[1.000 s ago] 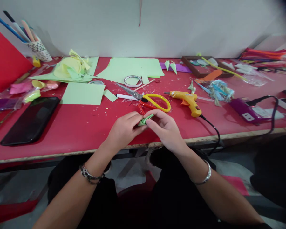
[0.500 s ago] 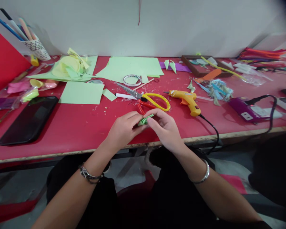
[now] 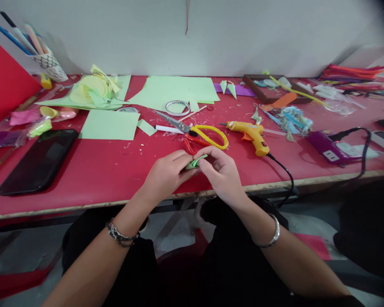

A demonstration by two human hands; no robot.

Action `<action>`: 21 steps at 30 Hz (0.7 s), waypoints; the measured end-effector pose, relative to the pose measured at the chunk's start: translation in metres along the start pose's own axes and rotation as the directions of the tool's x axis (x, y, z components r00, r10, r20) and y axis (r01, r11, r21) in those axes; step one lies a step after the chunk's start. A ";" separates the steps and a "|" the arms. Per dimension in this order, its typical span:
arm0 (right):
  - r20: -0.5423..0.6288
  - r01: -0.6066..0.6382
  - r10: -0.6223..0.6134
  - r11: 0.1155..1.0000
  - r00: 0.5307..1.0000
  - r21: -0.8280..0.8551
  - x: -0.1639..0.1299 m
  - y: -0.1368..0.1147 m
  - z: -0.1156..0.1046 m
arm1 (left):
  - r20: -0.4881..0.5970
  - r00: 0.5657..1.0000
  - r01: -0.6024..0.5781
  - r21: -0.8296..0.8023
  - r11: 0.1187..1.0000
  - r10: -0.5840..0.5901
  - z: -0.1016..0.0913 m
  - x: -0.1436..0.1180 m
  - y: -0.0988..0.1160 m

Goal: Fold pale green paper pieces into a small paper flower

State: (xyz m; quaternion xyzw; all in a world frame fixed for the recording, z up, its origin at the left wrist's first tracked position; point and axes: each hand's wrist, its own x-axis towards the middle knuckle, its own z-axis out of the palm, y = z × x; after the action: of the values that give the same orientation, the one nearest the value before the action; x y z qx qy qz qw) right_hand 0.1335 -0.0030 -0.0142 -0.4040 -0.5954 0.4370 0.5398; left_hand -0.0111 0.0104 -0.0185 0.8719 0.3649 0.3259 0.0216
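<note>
A small folded piece of green paper [image 3: 195, 162] is pinched between my two hands above the table's front edge. My left hand [image 3: 166, 172] grips its left end, with the fingers curled around it. My right hand [image 3: 223, 174] closes thumb and fingers on the right end. Fingers hide part of the paper, so its full shape does not show. Just beyond my hands lie scissors [image 3: 210, 134] with one yellow and one red handle, beside a white pen [image 3: 169, 128]. To the right rests a yellow glue gun [image 3: 254, 135] on its side.
Green paper sheets [image 3: 110, 124] and a tape roll [image 3: 178, 108] lie farther back. A black phone [image 3: 40, 162] is at the left. On the right are tangled tassels [image 3: 296, 121], a purple power adapter [image 3: 334, 147] with cables, and a brown tray [image 3: 265, 94].
The fingers have shifted very slightly on the green paper, and its visible folds sit a little differently. The things on the table have stayed in place.
</note>
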 end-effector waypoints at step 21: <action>0.044 -0.065 0.061 0.991 0.997 0.115 0.001 0.003 -0.002 | 0.036 0.998 -0.048 0.128 0.991 0.044 0.002 -0.002 0.001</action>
State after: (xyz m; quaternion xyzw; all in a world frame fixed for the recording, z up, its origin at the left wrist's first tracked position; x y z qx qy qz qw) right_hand 0.1350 -0.0010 -0.0172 -0.3815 -0.5667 0.4959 0.5362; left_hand -0.0101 0.0090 -0.0213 0.8850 0.3646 0.2874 -0.0361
